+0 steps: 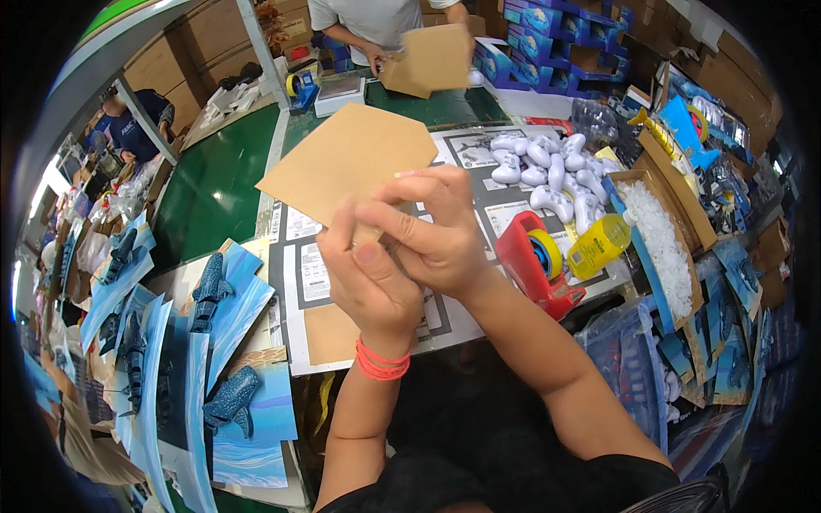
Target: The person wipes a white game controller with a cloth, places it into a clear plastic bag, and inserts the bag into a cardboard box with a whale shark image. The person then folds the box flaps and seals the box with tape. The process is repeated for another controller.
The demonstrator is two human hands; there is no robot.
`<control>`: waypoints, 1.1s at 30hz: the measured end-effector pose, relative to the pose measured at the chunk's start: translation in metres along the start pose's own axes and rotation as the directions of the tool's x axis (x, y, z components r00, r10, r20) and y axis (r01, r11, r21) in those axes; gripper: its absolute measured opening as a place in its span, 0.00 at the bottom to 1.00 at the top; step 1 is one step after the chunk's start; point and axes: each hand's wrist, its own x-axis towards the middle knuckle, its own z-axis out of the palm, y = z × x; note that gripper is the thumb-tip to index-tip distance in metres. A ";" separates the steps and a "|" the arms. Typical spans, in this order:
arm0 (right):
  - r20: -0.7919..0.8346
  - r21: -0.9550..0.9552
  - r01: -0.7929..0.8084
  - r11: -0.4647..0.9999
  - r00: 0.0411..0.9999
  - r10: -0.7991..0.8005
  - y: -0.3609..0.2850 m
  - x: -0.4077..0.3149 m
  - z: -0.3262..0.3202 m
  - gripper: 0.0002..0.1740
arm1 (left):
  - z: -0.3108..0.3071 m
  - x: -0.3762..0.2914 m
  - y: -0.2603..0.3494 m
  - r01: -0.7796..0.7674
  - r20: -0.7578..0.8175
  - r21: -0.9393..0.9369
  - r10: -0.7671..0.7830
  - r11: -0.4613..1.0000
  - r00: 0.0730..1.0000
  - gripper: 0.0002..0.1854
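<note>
A piece of tan cardboard (353, 160) with angled corners is raised over the table. My left hand (375, 282), with red bands at the wrist, grips its lower edge between thumb and fingers. Close against it, my right hand (430, 224) has bent fingers at the same edge; whether it pinches the cardboard is hidden by the overlap. Below lie printed sheets (311, 272) and a flat brown piece (330, 333). Right of my hands stands a red tape dispenser (545, 269) with a yellow roll, beside a bottle of yellow liquid (600, 247).
White game controllers (551, 163) are heaped at the right, near a box of clear plastic pieces (660, 247). Toy whale sharks on blue cards (234, 404) crowd the left. Across the table a person (378, 32) handles a cardboard box (436, 61); another person (138, 125) is farther left.
</note>
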 end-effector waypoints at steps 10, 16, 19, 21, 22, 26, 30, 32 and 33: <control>0.053 -0.040 0.183 0.982 0.982 -0.180 -0.002 0.014 -0.016 0.16 | 0.004 0.001 0.008 0.015 -0.051 0.064 -0.011 0.998 0.999 0.28; 0.032 -0.036 0.260 0.965 0.965 -0.259 0.010 0.016 -0.017 0.16 | 0.014 0.004 0.011 -0.008 -0.091 0.098 0.017 0.995 0.996 0.25; 0.051 0.012 0.279 0.960 0.959 -0.279 0.012 0.017 -0.014 0.17 | 0.013 0.003 0.012 0.029 -0.103 0.141 -0.015 0.990 0.995 0.25; 0.136 0.054 0.305 0.951 0.941 -0.309 0.015 0.025 -0.013 0.17 | 0.012 0.006 0.012 0.086 -0.119 0.171 -0.066 0.982 0.991 0.25; 0.107 0.051 0.310 0.950 0.944 -0.313 0.015 0.027 -0.010 0.15 | 0.013 0.007 0.011 0.063 -0.132 0.179 -0.040 0.982 0.990 0.27; 0.018 0.155 0.220 0.963 0.974 -0.226 0.022 0.024 -0.007 0.13 | 0.012 0.006 0.011 0.053 -0.024 0.000 -0.053 0.999 0.998 0.30; 0.020 0.206 0.170 0.964 0.984 -0.178 0.041 0.019 -0.012 0.16 | -0.011 0.010 0.005 -0.169 0.161 0.324 0.122 0.931 0.979 0.27; 0.041 0.233 0.174 0.957 0.981 -0.189 0.048 0.019 -0.016 0.19 | -0.031 0.022 -0.006 -0.304 0.270 0.495 0.188 0.814 0.944 0.24; 0.066 0.223 0.172 0.960 0.979 -0.191 0.049 0.020 -0.021 0.19 | -0.031 0.037 -0.006 -0.423 0.268 0.465 0.331 0.778 0.905 0.24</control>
